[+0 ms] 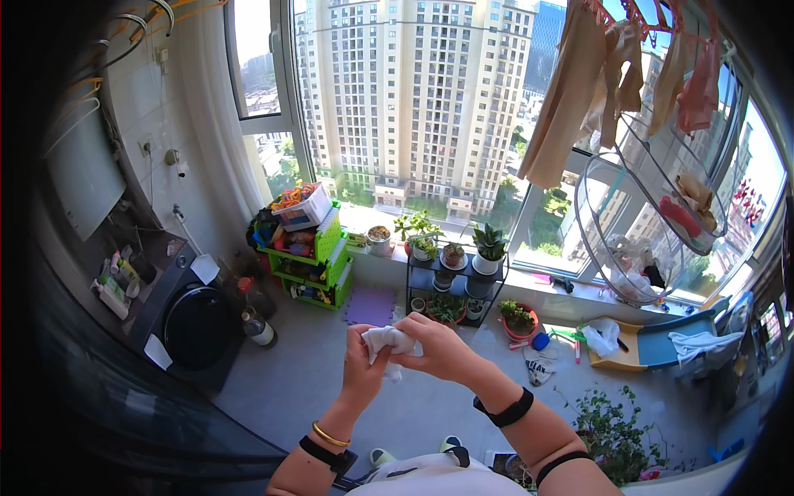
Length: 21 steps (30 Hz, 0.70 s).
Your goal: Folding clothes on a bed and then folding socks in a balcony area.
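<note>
A crumpled white cloth (389,343) is bunched up between both hands, raised in front of my body above the grey floor. My left hand (366,359) grips its left side between thumb and fingers. On the cloth's right side, the fingers of my right hand (431,347) pinch it. A small end of the cloth hangs below the fingers. What kind of cloth it is, I cannot tell.
A black plant rack (456,285) stands under the window, beside green toy shelves (313,270). At left are a black front-loading washing machine (198,325) and bottles (257,327). A yellow and blue slide (657,341) stands right. Clothes (561,93) hang upper right.
</note>
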Motion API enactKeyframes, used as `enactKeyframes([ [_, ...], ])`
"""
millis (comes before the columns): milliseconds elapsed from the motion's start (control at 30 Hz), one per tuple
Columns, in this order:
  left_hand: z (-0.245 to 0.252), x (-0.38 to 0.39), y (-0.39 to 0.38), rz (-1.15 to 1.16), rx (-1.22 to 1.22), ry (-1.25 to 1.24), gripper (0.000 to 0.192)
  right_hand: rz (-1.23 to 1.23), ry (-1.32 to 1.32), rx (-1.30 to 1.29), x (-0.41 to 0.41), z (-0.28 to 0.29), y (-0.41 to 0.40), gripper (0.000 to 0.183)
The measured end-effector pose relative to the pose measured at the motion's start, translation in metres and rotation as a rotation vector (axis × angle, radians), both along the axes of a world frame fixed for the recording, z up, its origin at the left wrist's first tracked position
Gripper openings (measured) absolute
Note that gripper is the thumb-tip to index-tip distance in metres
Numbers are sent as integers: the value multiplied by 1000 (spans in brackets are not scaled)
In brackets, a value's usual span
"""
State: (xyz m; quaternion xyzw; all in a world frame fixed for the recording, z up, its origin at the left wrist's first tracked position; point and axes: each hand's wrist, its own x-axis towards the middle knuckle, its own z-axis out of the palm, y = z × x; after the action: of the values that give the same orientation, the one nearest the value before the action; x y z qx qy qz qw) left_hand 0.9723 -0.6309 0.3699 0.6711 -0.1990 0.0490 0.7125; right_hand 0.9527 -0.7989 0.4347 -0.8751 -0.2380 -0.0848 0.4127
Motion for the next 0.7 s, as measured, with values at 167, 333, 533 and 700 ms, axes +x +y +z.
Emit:
enactKeyframes([
  [167, 11, -3, 26, -284, -78, 197, 27, 122, 73, 203, 11, 16, 6, 23],
  [333, -2, 1, 49, -256, -43, 336, 28, 126, -52, 211, 19, 24, 21, 26],
  [533, 18, -13, 47, -375, -123, 467, 47, -71, -562, -81, 16, 15, 28, 41],
  [700, 21, -9, 53, -353, -253, 514, 42, 91, -446, -105, -3, 4, 29, 50],
])
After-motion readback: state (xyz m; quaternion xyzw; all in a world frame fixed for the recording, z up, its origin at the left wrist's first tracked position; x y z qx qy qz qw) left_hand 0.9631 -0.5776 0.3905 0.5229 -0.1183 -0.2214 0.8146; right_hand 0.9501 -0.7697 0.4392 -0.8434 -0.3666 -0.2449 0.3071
